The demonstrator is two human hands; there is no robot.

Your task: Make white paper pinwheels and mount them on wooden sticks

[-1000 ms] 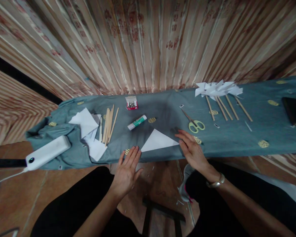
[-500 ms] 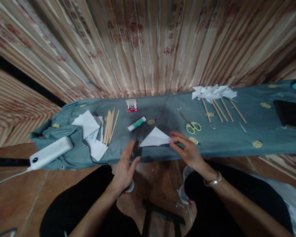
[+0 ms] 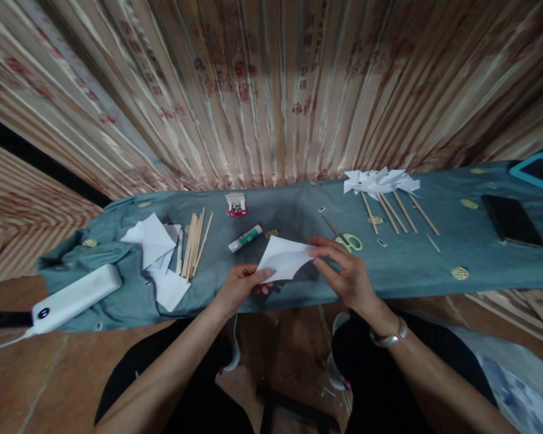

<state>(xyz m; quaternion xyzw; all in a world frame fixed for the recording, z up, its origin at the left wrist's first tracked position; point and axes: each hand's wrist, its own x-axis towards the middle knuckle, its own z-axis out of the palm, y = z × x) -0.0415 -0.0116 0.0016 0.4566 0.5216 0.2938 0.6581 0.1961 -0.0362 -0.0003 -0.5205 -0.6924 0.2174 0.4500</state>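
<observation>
A creased sheet of white paper (image 3: 286, 258) is held up over the front of the cloth-covered table. My left hand (image 3: 242, 286) pinches its lower left corner, thumb on top and fingers beneath. At the upper right corner, my right hand (image 3: 341, 268) grips the paper between thumb and fingers. Just beyond the sheet lies a glue stick (image 3: 245, 239) with a green label. Scissors (image 3: 347, 241) with light green handles rest behind my right hand, partly covered by it.
Wooden sticks (image 3: 194, 244) and white paper pieces (image 3: 151, 238) lie at left, near a white power bank (image 3: 76, 298). A small red box (image 3: 236, 206) holds metal bits. Paper pinwheels (image 3: 382, 182) on sticks lie back right; a dark phone (image 3: 512, 220) sits farther right.
My left hand has moved in and taken hold of the paper's left corner. The paper, a folded triangle before, now shows opened out. The view has shifted slightly.
</observation>
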